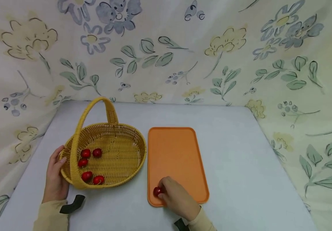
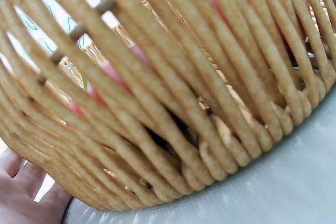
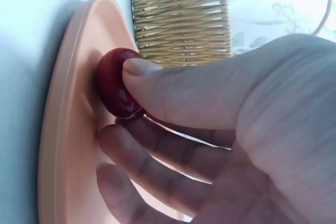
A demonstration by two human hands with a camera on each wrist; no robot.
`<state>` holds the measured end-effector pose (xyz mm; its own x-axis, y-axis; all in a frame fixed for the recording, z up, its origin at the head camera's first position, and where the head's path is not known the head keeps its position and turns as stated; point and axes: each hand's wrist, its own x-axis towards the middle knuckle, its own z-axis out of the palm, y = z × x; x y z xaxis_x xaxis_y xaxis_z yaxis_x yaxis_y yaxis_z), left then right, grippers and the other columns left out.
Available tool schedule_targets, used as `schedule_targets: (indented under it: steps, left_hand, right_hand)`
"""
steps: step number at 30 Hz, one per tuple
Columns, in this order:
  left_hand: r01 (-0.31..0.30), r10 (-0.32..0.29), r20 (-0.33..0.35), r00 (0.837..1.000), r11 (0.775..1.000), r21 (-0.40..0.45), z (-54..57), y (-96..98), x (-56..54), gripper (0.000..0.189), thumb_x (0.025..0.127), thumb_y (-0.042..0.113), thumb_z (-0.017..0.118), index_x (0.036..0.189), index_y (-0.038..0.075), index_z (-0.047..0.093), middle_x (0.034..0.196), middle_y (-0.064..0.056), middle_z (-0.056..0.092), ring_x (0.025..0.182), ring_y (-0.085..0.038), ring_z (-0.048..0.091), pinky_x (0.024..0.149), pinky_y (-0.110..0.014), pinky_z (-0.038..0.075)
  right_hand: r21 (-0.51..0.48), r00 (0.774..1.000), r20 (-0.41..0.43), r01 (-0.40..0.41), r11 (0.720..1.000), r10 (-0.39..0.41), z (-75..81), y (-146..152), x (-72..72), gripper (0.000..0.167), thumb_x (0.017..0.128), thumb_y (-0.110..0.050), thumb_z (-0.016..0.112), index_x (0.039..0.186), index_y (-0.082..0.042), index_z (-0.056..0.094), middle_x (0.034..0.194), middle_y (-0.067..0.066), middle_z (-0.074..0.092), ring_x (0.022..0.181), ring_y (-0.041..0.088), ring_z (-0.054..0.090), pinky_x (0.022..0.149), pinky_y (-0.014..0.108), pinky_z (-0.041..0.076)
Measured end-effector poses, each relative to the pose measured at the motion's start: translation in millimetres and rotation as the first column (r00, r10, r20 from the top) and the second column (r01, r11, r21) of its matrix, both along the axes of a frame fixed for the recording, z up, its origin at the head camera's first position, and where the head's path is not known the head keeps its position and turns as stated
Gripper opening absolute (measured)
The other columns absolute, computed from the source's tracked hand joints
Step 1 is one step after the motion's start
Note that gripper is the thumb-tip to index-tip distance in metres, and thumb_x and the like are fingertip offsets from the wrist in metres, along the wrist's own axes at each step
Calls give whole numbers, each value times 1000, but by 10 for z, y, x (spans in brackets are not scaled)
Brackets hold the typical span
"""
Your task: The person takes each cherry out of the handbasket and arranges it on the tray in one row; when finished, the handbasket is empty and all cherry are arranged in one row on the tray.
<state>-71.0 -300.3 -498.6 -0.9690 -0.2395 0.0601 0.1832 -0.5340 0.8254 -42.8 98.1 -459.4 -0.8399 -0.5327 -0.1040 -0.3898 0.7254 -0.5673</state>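
A yellow woven basket [image 1: 121,154] with a tall arched handle stands on the left of the table. Inside it, toward the left side, lie several red cherries [image 1: 87,176]. My left hand [image 1: 55,179] holds the basket's left rim, thumb at the edge; the wrist view shows its fingers [image 2: 31,182] against the weave. Over the near left corner of an orange tray [image 1: 174,154], my right hand [image 1: 178,197] pinches a dark red cherry [image 3: 118,85] between thumb and index finger. The other fingers [image 3: 126,150] are loosely bent beside it, close over the tray surface.
The tray lies just right of the basket, a narrow gap between them. Both are on a white-covered table [image 1: 241,160]. A floral cloth [image 1: 166,57] hangs behind and along both sides. Dark straps [image 1: 72,204] sit at the wrists.
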Motion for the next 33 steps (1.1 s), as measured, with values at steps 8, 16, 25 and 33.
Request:
schedule_targets:
  steps: [8, 16, 25, 33]
  left_hand:
    - [-34, 35, 48, 998, 999, -21, 15, 14, 7, 47, 102, 10, 41, 147, 13, 28, 139, -1, 33, 113, -7, 53, 85, -18, 50]
    - [-60, 68, 102, 992, 995, -75, 44, 23, -13, 47, 102, 12, 44, 147, 15, 30, 139, 0, 34, 115, -8, 50, 84, -18, 50]
    - [-52, 60, 106, 993, 995, -83, 64, 10, -38, 49, 102, 14, 43, 149, 16, 27, 138, 1, 33, 116, -7, 48, 85, -18, 49]
    - [-38, 44, 113, 993, 998, -55, 31, -12, -6, 50, 103, 12, 41, 149, 21, 25, 133, 0, 39, 109, -6, 55, 83, -19, 51]
  right_hand:
    - [-33, 998, -64, 6, 999, -8, 15, 55, 22, 21, 89, -18, 69, 106, -14, 56, 103, -4, 54, 93, 8, 49, 80, 25, 48]
    - [-62, 977, -191, 88, 994, -99, 278, 196, -80, 25, 87, -13, 70, 108, -6, 58, 105, 4, 56, 97, 19, 55, 82, 34, 51]
    - [141, 995, -96, 44, 989, -30, 193, 121, -158, 19, 87, -22, 70, 100, -9, 66, 90, -2, 62, 82, 13, 55, 77, 30, 49]
    - [98, 998, -51, -23, 995, 28, 100, 26, -119, 23, 89, -24, 68, 108, -11, 66, 93, -4, 60, 80, 8, 51, 74, 27, 47]
